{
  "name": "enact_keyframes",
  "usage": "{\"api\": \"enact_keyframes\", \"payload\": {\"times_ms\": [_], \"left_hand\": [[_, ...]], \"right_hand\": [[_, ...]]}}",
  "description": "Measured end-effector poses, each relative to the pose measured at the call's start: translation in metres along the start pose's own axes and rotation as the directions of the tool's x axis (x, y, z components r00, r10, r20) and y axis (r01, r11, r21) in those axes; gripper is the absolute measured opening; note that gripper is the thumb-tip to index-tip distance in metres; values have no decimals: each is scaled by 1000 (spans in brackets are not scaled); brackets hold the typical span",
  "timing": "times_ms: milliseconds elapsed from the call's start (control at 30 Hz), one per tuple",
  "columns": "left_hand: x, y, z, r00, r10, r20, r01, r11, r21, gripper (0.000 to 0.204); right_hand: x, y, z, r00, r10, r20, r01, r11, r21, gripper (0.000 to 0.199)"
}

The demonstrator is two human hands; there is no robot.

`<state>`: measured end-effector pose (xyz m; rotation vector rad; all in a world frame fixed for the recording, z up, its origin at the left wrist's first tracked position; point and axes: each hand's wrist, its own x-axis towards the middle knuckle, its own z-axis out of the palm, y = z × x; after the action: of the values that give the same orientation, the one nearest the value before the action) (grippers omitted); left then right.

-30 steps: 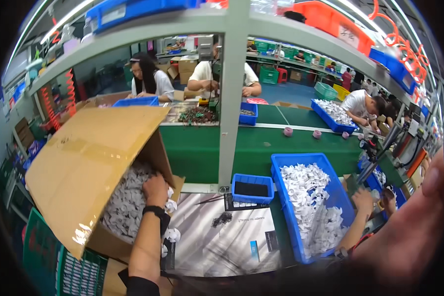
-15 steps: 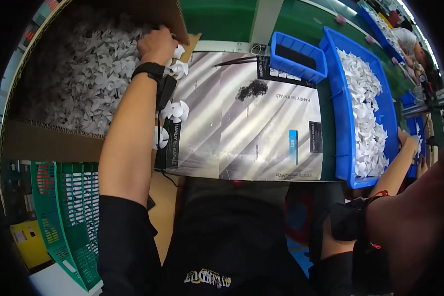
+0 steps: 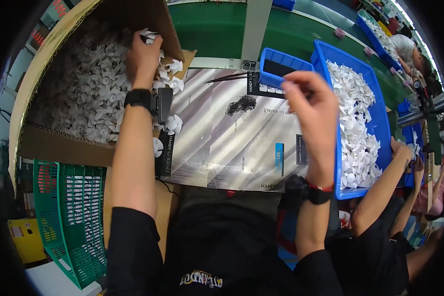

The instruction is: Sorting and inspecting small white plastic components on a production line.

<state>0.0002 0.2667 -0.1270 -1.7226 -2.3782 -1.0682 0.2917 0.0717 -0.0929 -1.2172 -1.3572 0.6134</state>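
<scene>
At the right edge of a large cardboard box (image 3: 59, 140) full of white fan blades (image 3: 96, 84), my left hand (image 3: 144, 59) is closed on a white fan blade (image 3: 148, 35), which shows above its fingertips. My right hand (image 3: 313, 111) hangs over the cardboard sheet (image 3: 222, 138), in front of a small blue bin (image 3: 287, 64) of tiny black parts. Its thumb and forefinger come together in a pinch; motion blur hides whatever they hold. Several loose fan blades (image 3: 171, 123) lie between the box and the sheet.
A long blue bin (image 3: 336, 148) filled with white fan blades stands at the right. Black tweezers (image 3: 227, 78) and a scatter of black bits (image 3: 241, 104) lie on the sheet. A green basket (image 3: 59, 212) stands lower left. A co-worker's hand (image 3: 402, 150) is near the bin.
My right hand has come up from below the table edge to over the sheet. My left hand has shifted slightly left, and a fan blade now shows in its fingers.
</scene>
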Motion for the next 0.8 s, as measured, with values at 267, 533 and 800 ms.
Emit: {"api": "enact_keyframes", "payload": {"times_ms": [267, 533, 800], "left_hand": [[-10, -6, 16, 990, -71, -121, 4, 878, -479, 62], [-12, -5, 10, 910, -401, 101, 205, 224, -953, 54], [-30, 7, -12, 929, -262, 261, 251, -69, -965, 41]], "right_hand": [[3, 88, 10, 961, 76, 267, -6, 967, -254, 10], [4, 84, 33, 890, 40, 454, 135, 929, -345, 9], [4, 76, 51, 844, -14, 536, 392, 699, -599, 10]]}}
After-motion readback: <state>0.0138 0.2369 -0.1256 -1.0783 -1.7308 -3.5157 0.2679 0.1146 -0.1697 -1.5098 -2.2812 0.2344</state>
